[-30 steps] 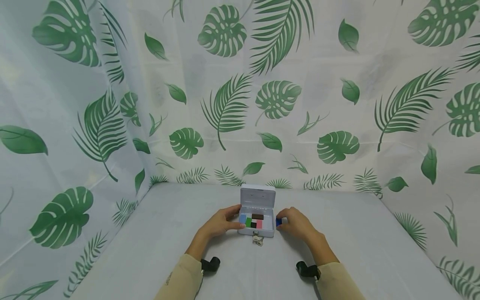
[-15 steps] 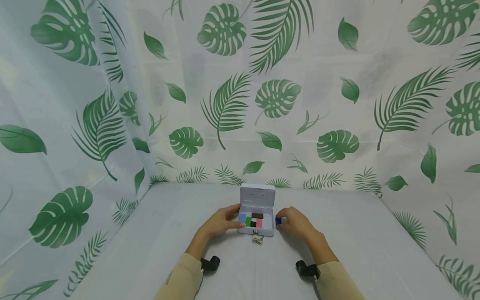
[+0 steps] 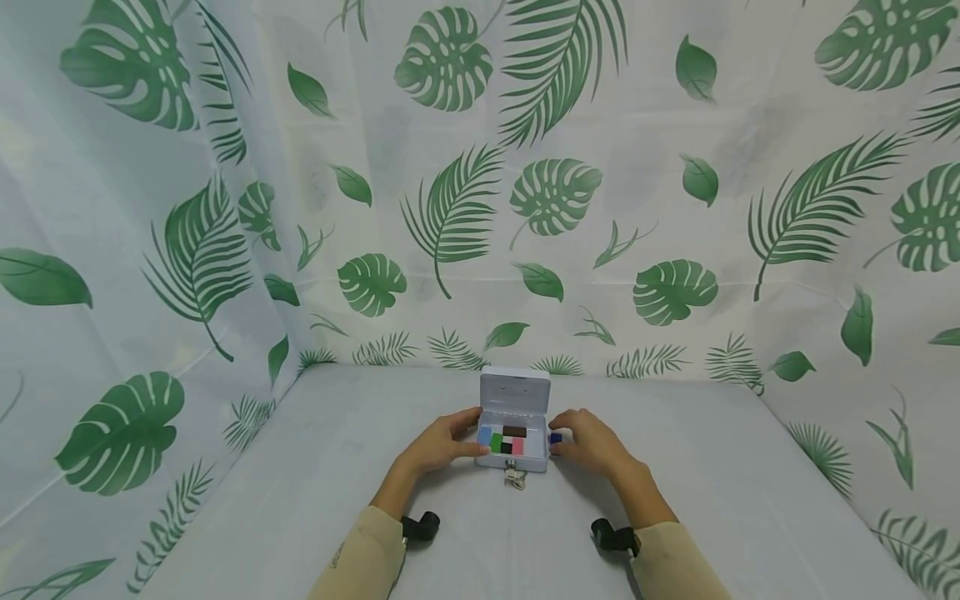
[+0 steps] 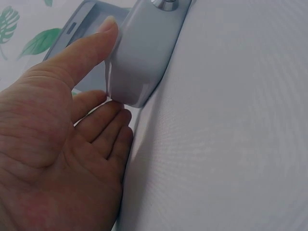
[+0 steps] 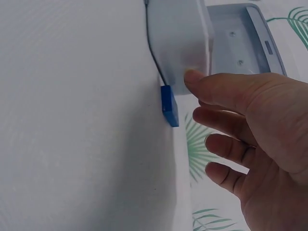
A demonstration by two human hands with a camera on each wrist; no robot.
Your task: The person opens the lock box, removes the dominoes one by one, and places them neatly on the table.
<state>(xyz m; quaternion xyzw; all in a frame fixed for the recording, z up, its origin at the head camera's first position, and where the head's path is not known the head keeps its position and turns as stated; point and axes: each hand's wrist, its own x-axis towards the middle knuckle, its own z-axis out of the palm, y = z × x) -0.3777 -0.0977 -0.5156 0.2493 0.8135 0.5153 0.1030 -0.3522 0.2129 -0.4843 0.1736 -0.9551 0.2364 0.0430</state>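
A small pale grey-lilac cash box (image 3: 536, 466) stands on the table with its lid (image 3: 514, 393) raised. Inside lie coloured blocks, among them a brown block (image 3: 514, 432), a pink block (image 3: 518, 447) and a green block (image 3: 496, 443). My left hand (image 3: 438, 442) holds the box at its left end, thumb (image 4: 108, 29) at the rim and fingers against the end wall. On the table by the right end sits a dark blue block (image 5: 168, 107). Just beside it is my right hand (image 3: 592, 442), thumb and fingers parted, holding nothing; its thumb (image 5: 202, 83) overlaps the box wall in the right wrist view.
Keys (image 3: 515, 477) hang from the lock at the box's front. A white cloth covers the table (image 3: 510, 542), and a leaf-printed curtain (image 3: 480, 208) rises behind it and along the sides. A black camera (image 3: 422, 527) is strapped at each wrist.
My right hand's fingers have parted from the dark blue block, which stays on the table beside the box. My left hand and the box have not visibly moved.
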